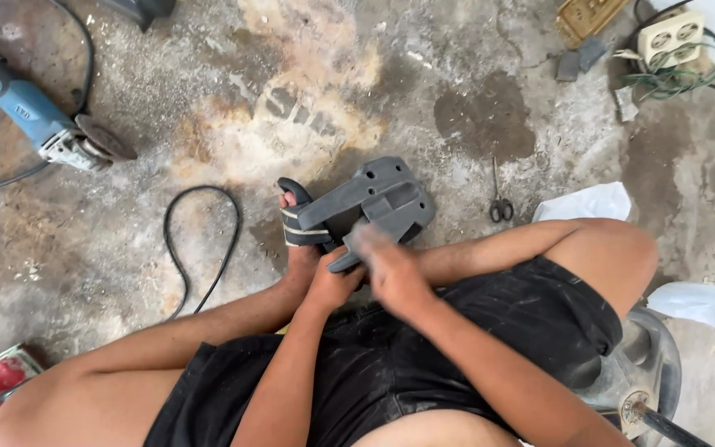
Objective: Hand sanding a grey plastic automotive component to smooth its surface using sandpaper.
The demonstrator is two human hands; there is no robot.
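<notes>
Grey metal bracket w/ holes sits over the foot, above the floor. Left hand grips its lower arm, fingers closed. Right hand blurred, fingers: can't tell. Looks stiff, heavy-ish; hold by thick arm, edges prob. rough.
</notes>
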